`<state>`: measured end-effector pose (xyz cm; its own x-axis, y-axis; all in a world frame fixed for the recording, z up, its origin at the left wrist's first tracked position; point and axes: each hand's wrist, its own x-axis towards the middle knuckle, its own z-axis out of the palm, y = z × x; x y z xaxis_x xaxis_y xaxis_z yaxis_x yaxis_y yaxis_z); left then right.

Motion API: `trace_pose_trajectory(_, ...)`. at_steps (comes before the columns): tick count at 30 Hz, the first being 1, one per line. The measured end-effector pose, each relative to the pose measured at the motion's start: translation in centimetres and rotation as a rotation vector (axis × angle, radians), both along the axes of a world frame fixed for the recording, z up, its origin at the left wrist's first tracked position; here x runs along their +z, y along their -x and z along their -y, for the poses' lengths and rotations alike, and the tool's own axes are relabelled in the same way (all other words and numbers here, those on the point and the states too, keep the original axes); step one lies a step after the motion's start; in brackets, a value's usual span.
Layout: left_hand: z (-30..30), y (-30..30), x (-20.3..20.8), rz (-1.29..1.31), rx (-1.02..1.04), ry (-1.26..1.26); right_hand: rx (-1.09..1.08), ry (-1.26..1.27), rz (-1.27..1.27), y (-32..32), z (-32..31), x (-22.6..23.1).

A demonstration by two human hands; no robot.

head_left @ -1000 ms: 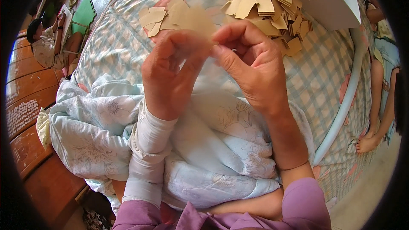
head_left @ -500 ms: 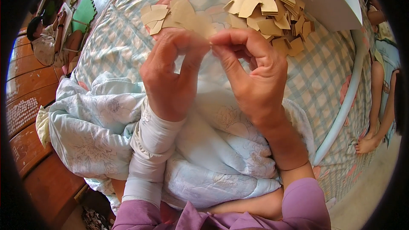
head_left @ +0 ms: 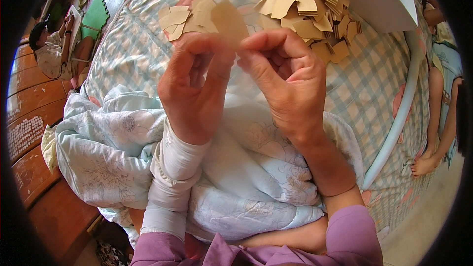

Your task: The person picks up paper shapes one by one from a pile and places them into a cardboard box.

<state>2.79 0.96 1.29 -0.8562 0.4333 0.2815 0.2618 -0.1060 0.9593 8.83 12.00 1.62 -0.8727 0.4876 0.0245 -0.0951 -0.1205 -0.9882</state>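
In front of me, above the bed, I hold a tan cardboard piece (head_left: 227,18) upright; it is somewhat blurred. The thumb and fingers of my left hand (head_left: 193,86) pinch its lower edge. My right hand (head_left: 291,79) is closed in a pinch at its lower right edge, the fingertips close to those of the left. What lies right between the fingertips is too blurred to make out. A smaller group of flat tan cardboard pieces (head_left: 175,18) rests on the checked sheet beyond my left hand. Past my right hand lies a large loose pile of similar pieces (head_left: 306,5).
A white box (head_left: 377,2) stands beside the pile at the far right. A light-blue floral quilt (head_left: 256,182) covers my lap on the checked bedsheet (head_left: 364,98). A pale blue tube (head_left: 394,140) curves along the right. One person (head_left: 54,51) sits far left; another person's legs (head_left: 438,118) show at right.
The cardboard piece now stands more upright and shows more of its face between my hands. Both hands have shifted slightly to the left, with the right fingers a little more spread.
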Motion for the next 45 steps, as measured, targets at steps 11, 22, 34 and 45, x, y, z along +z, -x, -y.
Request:
trace_pose_trajectory(11,0.2,0.2,-0.5,-0.358,0.144,0.247,-0.125,-0.418,-0.136,-0.2,0.3,-0.4)
trace_pose_trajectory(22,-0.2,-0.3,0.3,-0.016,0.047,0.074,-0.118,-0.1,-0.054,0.2,0.2,-0.5)
trace_pose_trajectory(34,-0.2,0.2,0.3,-0.046,0.059,0.182,-0.125,-0.426,-0.023,0.1,-0.3,-0.3)
trace_pose_trajectory(45,0.1,0.2,0.0,0.185,-0.02,-0.054,-0.002,0.027,0.005,0.2,-0.5,0.0)
